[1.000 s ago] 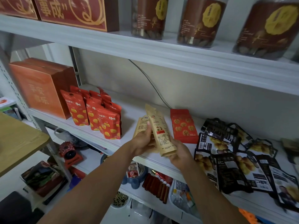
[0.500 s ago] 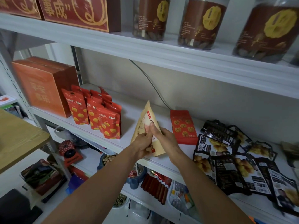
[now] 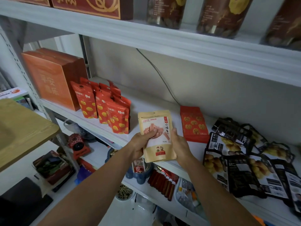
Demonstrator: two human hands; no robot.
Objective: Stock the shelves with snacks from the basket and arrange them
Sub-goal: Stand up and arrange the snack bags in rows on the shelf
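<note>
Pouch (image 3: 160, 122) x1 — gripped by L hand (image 3: 140, 144), R hand (image 3: 180, 146), red pkt (image 3: 194, 125) x1 beside

The light is flat and a little dull, with no hard shadows; only the corner under the upper shelf (image 3: 162, 43) at far left goes grey. The jars (image 3: 223, 15) on top smear with blur and the shelf lines bow near the edges. Print on the tan pouch (image 3: 156, 136) reads crisp, and the black packets (image 3: 241, 168) carry a faint sheen.

Middle shelf (image 3: 151, 106): bare strip at frame centre; standing red pouches (image 3: 104, 108) left, flat red packet (image 3: 193, 124) right, black packets (image 3: 244, 160) lower right
</note>
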